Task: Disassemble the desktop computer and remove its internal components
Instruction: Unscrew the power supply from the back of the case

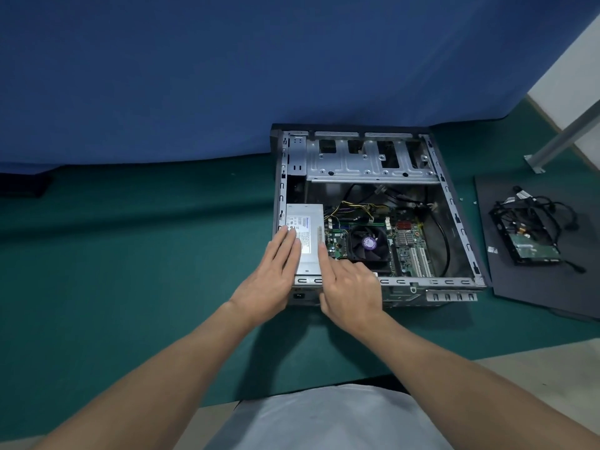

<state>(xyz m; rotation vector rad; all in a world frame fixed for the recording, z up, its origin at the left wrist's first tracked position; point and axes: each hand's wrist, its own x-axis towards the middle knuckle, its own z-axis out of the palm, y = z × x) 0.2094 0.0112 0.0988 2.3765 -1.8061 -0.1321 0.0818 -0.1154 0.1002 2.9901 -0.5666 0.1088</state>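
An open desktop case [454, 219] lies flat on a green cloth. Inside it are a grey power supply [308, 228] at the near left, a motherboard [409, 251] with a black CPU fan [368, 243], and a metal drive cage [370, 160] at the far end. My left hand [272, 274] lies with straight fingers on the left part of the power supply's top. My right hand [347, 287] has its index finger stretched along the power supply's right edge; its other fingers hang over the case's near rim.
A black side panel [526, 277] lies to the right of the case and carries a removed hard drive [532, 250] with a tangle of black cables [535, 206]. A blue backdrop [227, 76] rises behind the case. A metal leg [558, 141] stands at the far right.
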